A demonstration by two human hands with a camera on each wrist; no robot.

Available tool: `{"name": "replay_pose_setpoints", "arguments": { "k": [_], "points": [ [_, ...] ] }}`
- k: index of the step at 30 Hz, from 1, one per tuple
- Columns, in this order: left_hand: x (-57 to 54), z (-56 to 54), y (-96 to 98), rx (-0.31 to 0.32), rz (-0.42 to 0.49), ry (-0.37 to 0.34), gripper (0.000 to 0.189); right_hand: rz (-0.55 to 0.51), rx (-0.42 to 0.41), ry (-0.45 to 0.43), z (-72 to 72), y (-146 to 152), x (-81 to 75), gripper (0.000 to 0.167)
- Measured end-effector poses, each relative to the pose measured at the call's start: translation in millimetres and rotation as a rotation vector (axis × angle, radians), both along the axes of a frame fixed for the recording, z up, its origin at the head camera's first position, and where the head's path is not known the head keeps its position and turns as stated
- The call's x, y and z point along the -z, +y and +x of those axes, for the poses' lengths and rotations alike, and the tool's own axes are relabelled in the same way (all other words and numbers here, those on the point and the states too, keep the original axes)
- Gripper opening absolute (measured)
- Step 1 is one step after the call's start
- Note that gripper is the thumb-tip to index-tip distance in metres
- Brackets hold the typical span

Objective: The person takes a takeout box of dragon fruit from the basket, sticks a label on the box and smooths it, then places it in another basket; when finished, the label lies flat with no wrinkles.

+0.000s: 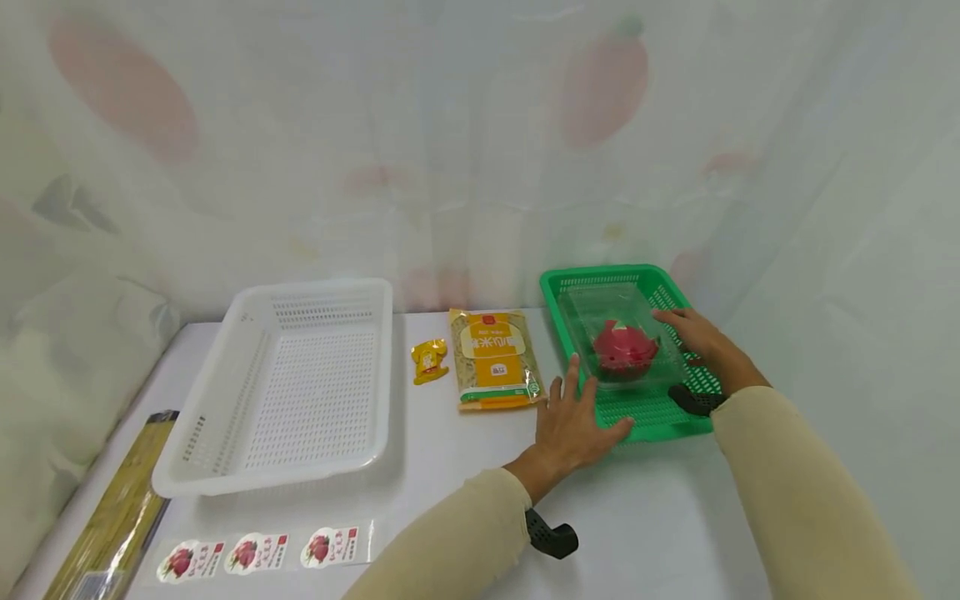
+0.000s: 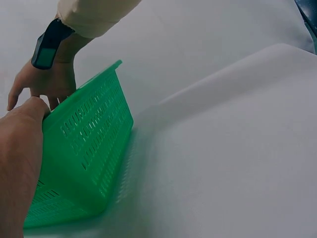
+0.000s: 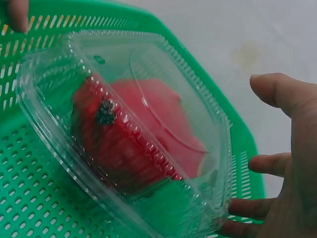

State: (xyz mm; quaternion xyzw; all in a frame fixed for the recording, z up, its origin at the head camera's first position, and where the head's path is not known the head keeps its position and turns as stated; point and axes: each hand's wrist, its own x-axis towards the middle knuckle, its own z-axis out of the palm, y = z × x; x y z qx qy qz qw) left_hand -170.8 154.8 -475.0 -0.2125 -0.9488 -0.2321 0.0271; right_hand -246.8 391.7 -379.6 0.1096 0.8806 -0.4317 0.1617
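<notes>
A clear plastic box (image 1: 600, 302) with a red dragon fruit (image 1: 625, 348) inside lies in a green basket (image 1: 652, 427). My left hand (image 1: 568, 429) is at the basket's near-left corner, its fingers spread. In the head view, my right hand (image 1: 703, 342) reaches over the right rim beside the box. The right wrist view has this hand (image 3: 292, 148) with thumb and fingers apart; the lower fingertips are at the box's edge, though contact is hard to tell. There the box stands tilted and somewhat blurred.
Left of the basket lie a yellow noodle packet (image 1: 493, 360) and a small yellow sachet (image 1: 430, 361). A white basket (image 1: 384, 367) stands farther left. Near the front left are a strip of dragon fruit stickers (image 1: 256, 553) and a long brown package (image 1: 120, 508). A curtain (image 1: 480, 167) hangs behind.
</notes>
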Motion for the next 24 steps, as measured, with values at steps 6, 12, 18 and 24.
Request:
{"name": "replay_pose_setpoints", "arguments": {
  "k": [6, 12, 18, 24],
  "points": [
    [0.6, 0.8, -1.9, 0.012, 0.042, -0.024, 0.084, -0.111, 0.014, -0.137, -5.5, 6, 11.4, 0.111],
    [-0.7, 1.5, -2.2, 0.016, 0.043, -0.017, 0.083, -0.151, 0.058, -0.215, -11.1, 12, 27.1, 0.118],
    [-1.7, 2.4, -2.2, 0.013, 0.037, -0.019, 0.083, -0.126, 0.039, -0.239, -15.0, 11, 34.3, 0.109],
    [-0.8, 1.7, -1.7, 0.007, 0.027, -0.019, 0.083, -0.136, -0.003, -0.270, -19.1, 12, 42.1, 0.106]
  ]
}}
